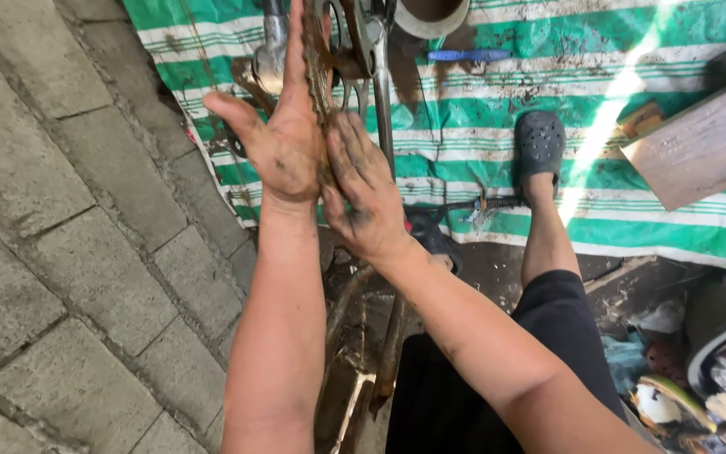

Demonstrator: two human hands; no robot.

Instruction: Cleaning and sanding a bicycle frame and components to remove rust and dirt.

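Left hand [283, 139] flat and open, palm showing, fingers stretched upward, pressed against the rusty chainring [321, 76]. Right hand [363, 189] likewise unclenched, palm laid on the chainring's other side, so the toothed ring sits sandwiched between both greasy palms. Beyond the fingertips, a green-and-white striped tarp [548, 92]; right of the right hand, a dark clog [539, 143].

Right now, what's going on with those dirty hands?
A person is pressing both greasy hands against a rusty chain: the left hand flat and open on one side, the right hand on the other. The chain runs up toward a metal crank. One foot in a dark clog rests on a green striped tarp.
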